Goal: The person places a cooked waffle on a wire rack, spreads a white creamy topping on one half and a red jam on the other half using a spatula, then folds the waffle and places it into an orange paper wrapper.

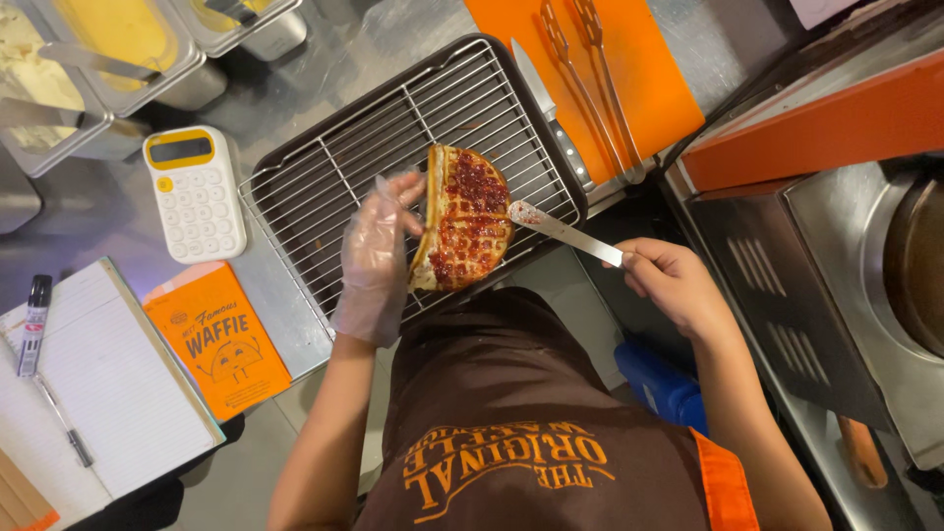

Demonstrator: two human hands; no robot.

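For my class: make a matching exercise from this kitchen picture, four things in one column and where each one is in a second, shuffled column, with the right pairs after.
Things:
1. waffle
2. spreading knife
3. calculator
4. tongs

Places:
A. on the orange board
B. in the gloved left hand, above the wire rack
C. on the steel counter left of the rack
D. in the bare right hand, red-smeared tip at the waffle

Pairs: 1-B, 2-D, 3-C, 4-A

Thin clear plastic glove (372,258); shiny metal spreader (562,230); glossy red jam on waffle (462,218); wire metal rack (393,167); brushed steel bench (108,211).
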